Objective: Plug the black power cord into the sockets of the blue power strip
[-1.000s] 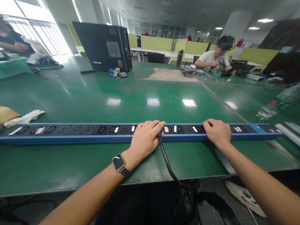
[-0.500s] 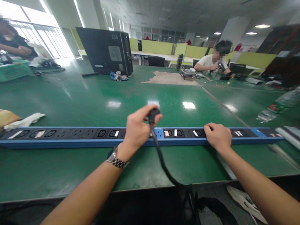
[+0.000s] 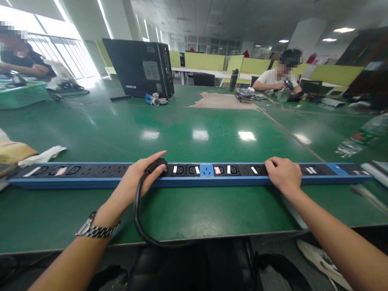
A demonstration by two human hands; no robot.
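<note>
A long blue power strip point(image 3: 192, 182) with black socket modules lies across the table in front of me. My left hand point(image 3: 132, 179) is closed on the black plug point(image 3: 157, 164) of a power cord, low over the strip left of its middle. The thumb and fingers are around the plug; whether it touches a socket I cannot tell. From it the thick black cord point(image 3: 137, 211) loops down past the table's near edge. My right hand point(image 3: 284, 176) is closed round the strip right of its middle, its fingertips hidden behind. A metal watch point(image 3: 98, 229) is on my left wrist.
The green table point(image 3: 169, 123) bears a black computer case point(image 3: 133, 71), gloves point(image 3: 155, 100) and a green basket point(image 3: 20, 95). A plastic bottle point(image 3: 366, 132) lies at the right. Two people sit across the table, one point(image 3: 277, 76) handling a tool. My lap is below the edge.
My left hand has carried the plug leftward and down, from above the strip's middle to close over its left half. The right hand stays on the strip.
</note>
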